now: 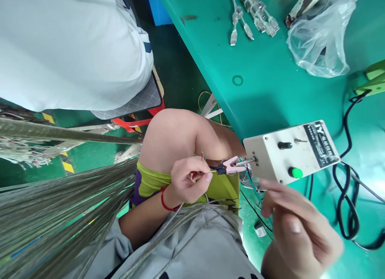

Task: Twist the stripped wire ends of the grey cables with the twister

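My left hand (192, 178), with a red string round its wrist, pinches a thin cable above my lap. Fine wire runs from its fingertips to the black tip of a pink clip (231, 165). That clip sits on a metal shaft sticking out of a white control box (291, 150) with a black knob and a green button (296, 172). My right hand (297, 227) is below the box near the table edge, its fingers apart and slightly bent, with nothing visible in them. Long grey cables (192, 218) lie across my lap.
A bundle of grey cables (60, 206) stretches along the left. USB cables (258, 14) and a plastic bag (325, 38) lie on the green table (210, 42). Black cords (345, 214) coil right of the box. Another person's white sleeve (120, 58) is at upper left.
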`<state>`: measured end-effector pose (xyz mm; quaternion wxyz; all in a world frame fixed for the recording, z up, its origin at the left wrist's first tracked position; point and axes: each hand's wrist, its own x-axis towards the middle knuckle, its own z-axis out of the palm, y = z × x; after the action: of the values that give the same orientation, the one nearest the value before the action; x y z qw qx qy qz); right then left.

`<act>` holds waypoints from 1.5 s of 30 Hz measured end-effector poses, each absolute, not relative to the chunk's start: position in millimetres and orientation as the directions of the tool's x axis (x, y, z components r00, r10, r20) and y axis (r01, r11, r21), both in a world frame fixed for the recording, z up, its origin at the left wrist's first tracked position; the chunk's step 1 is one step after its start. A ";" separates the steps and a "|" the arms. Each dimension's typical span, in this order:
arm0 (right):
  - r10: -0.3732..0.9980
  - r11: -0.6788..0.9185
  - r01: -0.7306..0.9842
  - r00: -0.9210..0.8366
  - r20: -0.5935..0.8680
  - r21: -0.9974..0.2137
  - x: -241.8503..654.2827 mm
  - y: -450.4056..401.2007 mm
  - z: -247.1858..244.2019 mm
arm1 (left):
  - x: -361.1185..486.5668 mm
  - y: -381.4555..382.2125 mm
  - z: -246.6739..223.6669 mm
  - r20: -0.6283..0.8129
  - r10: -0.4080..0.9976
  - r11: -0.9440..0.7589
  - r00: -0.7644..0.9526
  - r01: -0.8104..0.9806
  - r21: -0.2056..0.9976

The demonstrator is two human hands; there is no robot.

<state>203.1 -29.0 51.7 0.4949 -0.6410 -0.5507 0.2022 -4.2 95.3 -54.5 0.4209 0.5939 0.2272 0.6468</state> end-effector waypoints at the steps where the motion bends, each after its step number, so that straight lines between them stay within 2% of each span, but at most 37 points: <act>1: 0.852 0.127 0.614 0.335 0.403 -0.779 208.7 -31.8 53.3 | -3.8 94.5 -55.3 0.562 0.825 -0.526 0.066 -0.278 0.804; 3: 0.788 0.134 0.766 0.302 0.536 -0.629 217.5 -30.9 51.4 | -3.8 91.5 -57.1 0.525 0.848 -0.486 0.073 -0.286 0.826; 5: 0.785 0.124 0.815 0.268 0.558 -0.566 222.2 -25.3 46.0 | -4.6 86.9 -58.7 0.488 0.869 -0.448 0.081 -0.288 0.846; 14: 0.787 0.092 0.774 0.330 0.522 -0.627 216.7 -19.3 36.6 | -8.0 71.3 -66.8 0.382 0.923 -0.359 0.044 -0.260 0.897; 18: 0.796 0.106 0.809 0.280 0.537 -0.579 211.1 -25.7 37.3 | -9.9 65.6 -70.4 0.312 0.949 -0.309 -0.045 -0.326 0.894; 20: 0.789 0.157 0.816 0.235 0.568 -0.557 201.8 -30.9 38.2 | -11.2 61.1 -66.0 0.338 0.938 -0.341 -0.072 -0.356 0.870; 22: 0.823 0.238 0.762 0.171 0.541 -0.603 187.8 -35.2 39.8 | -12.2 56.3 -57.3 0.410 0.910 -0.406 -0.062 -0.334 0.851; 24: 0.890 0.290 0.648 0.089 0.448 -0.704 172.1 -36.7 41.6 | -12.7 52.5 -46.7 0.507 0.861 -0.496 -0.032 -0.271 0.825; 28: 0.952 0.269 0.483 -0.003 0.306 -0.833 150.6 -31.9 43.4 | -13.7 49.5 -31.7 0.614 0.788 -0.590 0.044 -0.229 0.774; 36: 0.973 0.176 0.373 0.076 0.220 -0.911 149.6 -27.7 36.1 | -14.4 49.3 -28.9 0.598 0.792 -0.563 0.128 -0.229 0.794; 43: 0.961 0.165 0.163 0.196 0.196 -0.973 140.9 -21.7 32.7 | -9.5 52.9 -27.2 0.660 0.713 -0.621 0.237 -0.225 0.751; 45: 0.963 0.136 0.072 0.224 0.149 -0.988 138.3 -21.5 30.5 | -7.7 54.0 -27.1 0.672 0.695 -0.628 0.254 -0.239 0.740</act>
<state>138.3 -21.5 30.5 0.5746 -0.5308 -0.4877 0.3876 -7.7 54.0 -27.1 0.3975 0.6849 0.1667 0.5874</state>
